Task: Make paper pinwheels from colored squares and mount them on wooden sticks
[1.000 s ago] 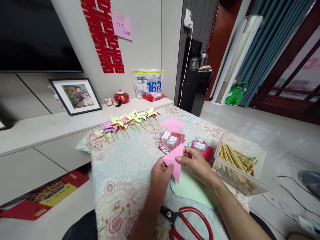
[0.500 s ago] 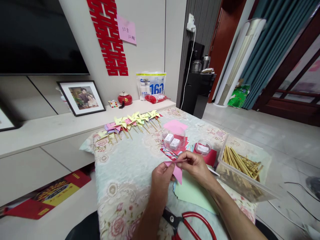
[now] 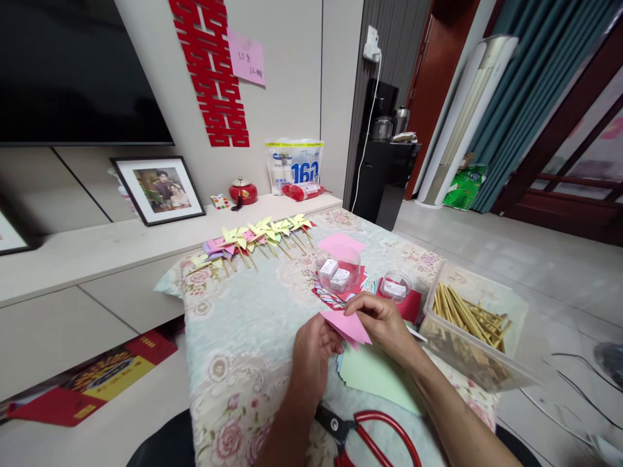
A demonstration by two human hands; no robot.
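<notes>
A folded sheet of pink paper (image 3: 348, 325) is held up over the table between my two hands. My right hand (image 3: 379, 322) pinches its upper right edge between thumb and fingers. At the left edge, the curled fingers of my left hand (image 3: 314, 353) close on the paper, partly hidden beneath it. Under my right hand lies a stack of light green paper sheets (image 3: 379, 383). Red-handled scissors (image 3: 374, 434) rest on the tablecloth close to me, below my hands.
Finished paper pinwheels (image 3: 253, 237) on sticks line the table's far edge. Beyond my hands stand a clear round container (image 3: 338, 269) with small white boxes and a smaller clear container (image 3: 395, 285) on red paper. A plastic bin (image 3: 479, 350) of sticks is at the right.
The pink paper has turned and opened out, showing a broader face towards the right. My left thumb has moved off its front, and my right hand has shifted only slightly.
</notes>
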